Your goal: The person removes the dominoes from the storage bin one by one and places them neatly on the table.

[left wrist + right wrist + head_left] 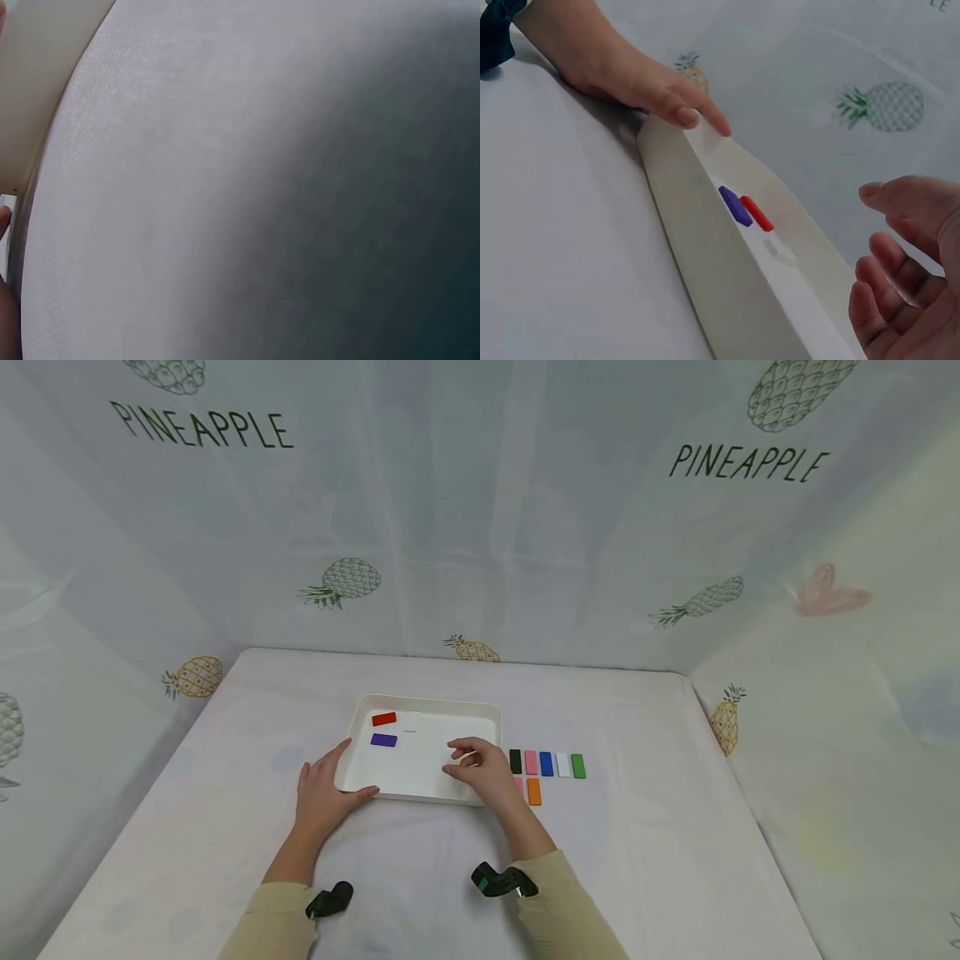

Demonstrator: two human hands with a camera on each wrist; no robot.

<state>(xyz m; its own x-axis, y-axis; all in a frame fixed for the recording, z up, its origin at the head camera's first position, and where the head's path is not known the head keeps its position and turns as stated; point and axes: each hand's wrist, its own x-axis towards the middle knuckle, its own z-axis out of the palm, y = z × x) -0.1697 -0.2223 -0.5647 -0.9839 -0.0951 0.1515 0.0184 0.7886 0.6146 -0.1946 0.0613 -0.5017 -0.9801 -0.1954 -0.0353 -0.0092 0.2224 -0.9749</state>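
A white tray [432, 797] lies on the table with a red rectangular block [384, 719] and a purple block [384, 741] in its left part. Beside the red one sits a pale block [781, 252], hard to make out against the tray floor. My left hand [324, 789] rests at the tray's near left corner, thumb along the front rim and fingers spread along the left side. Over the tray's right part hovers my right hand [482, 768], its fingers loosely bent and apart, with nothing visible between them. The left wrist view shows mostly blurred white cloth.
Right of the tray lie more blocks in two rows: black [515, 762], pink [531, 762], blue [547, 764], white [562, 765] and green [578, 766], with orange [534, 792] and a partly hidden pink one nearer. Pineapple-printed cloth [480, 527] hangs behind the table.
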